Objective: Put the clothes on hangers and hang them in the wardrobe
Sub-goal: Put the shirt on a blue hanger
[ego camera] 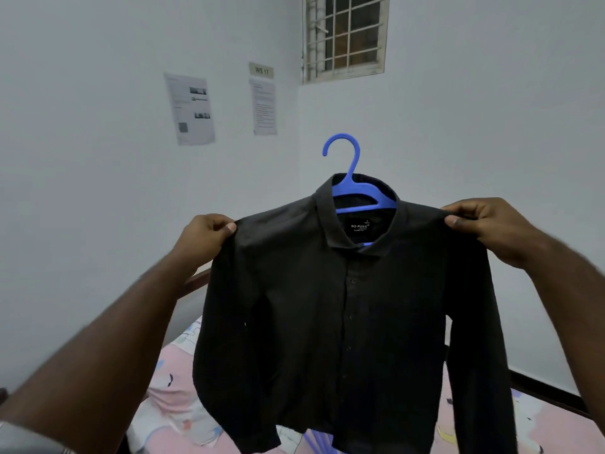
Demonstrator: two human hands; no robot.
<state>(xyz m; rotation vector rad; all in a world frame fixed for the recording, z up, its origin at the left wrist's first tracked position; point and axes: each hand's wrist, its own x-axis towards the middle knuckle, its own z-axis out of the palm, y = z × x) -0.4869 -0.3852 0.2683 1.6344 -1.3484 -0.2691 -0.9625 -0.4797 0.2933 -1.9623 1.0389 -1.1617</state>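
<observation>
1. The black shirt (343, 306) hangs at the frame's centre on a blue hanger (357, 194), hook poking out of the collar.
2. The left hand (203, 237) pinches one shoulder and the right hand (481, 224) the other, likely to keep the shirt spread and seated.
3. Below lies a bed (176, 388); no wardrobe shows.

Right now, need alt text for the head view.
Two hands hold up a black shirt on a blue hanger, left hand and right hand pinching its shoulders, above a pink-sheeted bed near a white wall.
</observation>
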